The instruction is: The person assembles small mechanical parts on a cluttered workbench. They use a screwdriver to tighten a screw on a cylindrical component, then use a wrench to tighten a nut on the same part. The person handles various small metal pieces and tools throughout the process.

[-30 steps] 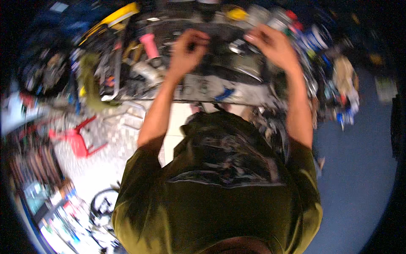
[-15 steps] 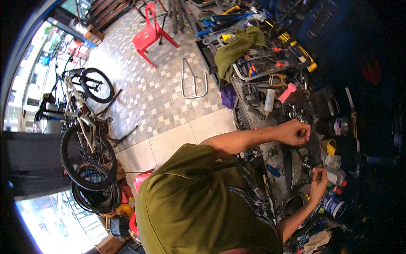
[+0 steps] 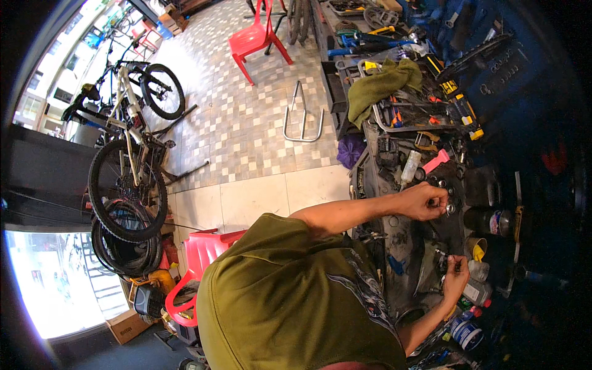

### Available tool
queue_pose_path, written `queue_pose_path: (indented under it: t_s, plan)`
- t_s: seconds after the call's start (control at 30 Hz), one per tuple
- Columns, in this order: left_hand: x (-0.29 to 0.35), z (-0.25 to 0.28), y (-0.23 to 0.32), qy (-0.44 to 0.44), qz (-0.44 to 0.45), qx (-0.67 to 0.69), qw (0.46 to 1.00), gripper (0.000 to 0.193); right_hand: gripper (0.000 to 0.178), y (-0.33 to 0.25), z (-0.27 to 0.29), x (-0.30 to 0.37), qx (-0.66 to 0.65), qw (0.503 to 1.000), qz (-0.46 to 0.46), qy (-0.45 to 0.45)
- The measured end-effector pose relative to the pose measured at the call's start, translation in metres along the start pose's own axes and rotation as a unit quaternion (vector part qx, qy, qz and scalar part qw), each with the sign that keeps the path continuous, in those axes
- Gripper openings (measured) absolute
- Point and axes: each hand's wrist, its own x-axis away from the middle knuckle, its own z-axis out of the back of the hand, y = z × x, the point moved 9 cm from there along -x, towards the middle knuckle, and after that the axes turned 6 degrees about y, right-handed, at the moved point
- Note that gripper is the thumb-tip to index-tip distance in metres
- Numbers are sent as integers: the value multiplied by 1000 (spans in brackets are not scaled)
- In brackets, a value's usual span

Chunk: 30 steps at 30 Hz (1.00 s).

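Observation:
My left hand (image 3: 424, 202) is over the dark, dirty workbench (image 3: 404, 231), fingers curled together. Small round metal pieces (image 3: 450, 209) show right by its fingertips; whether one is between the fingers I cannot make out. Nearer the lower right, my right hand (image 3: 456, 276) has its thumb and fingers pinched on a small shiny metal part (image 3: 440, 253). Beyond the left hand lie a clear bottle (image 3: 410, 166) and a pink-handled tool (image 3: 436, 161). A blue item (image 3: 395, 265) lies on the bench between my arms.
A metal tray (image 3: 394, 129) of tools with a green cloth (image 3: 383, 86) stands farther up the bench. A yellow-lined cup (image 3: 476, 248), a grey bottle (image 3: 476, 291) and a white-blue tub (image 3: 467, 333) stand along the right. Red chairs (image 3: 254, 38) and a bicycle (image 3: 126, 123) are on the left.
The whole view has shifted, bringing more of the red chair behind me into sight. My left hand is now closer to the small round metal pieces; my right hand keeps its pinch.

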Motion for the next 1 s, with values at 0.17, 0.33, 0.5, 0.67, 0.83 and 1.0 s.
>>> queue_pose_path:
  t_s: [0.17,0.33,0.5,0.67,0.83,1.0]
  plan:
    - [3,10,10,24,-23,18,999,11,25,-5,-3,-6,0,1000,22,8]
    - [6,17,14,30,-22,9,999,11,25,-10,-5,-9,9,999,41,-2]
    - [8,19,13,39,-22,0,999,10,27,-10,-10,-11,-16,999,40,-5]
    - [9,20,14,41,-20,-3,999,9,26,-5,-11,-11,3,999,35,-9]
    - [10,21,13,55,-32,-9,998,10,26,-10,-11,-11,9,999,43,-10]
    - [9,22,11,42,-16,-8,999,11,25,-11,-12,-12,10,998,55,-7]
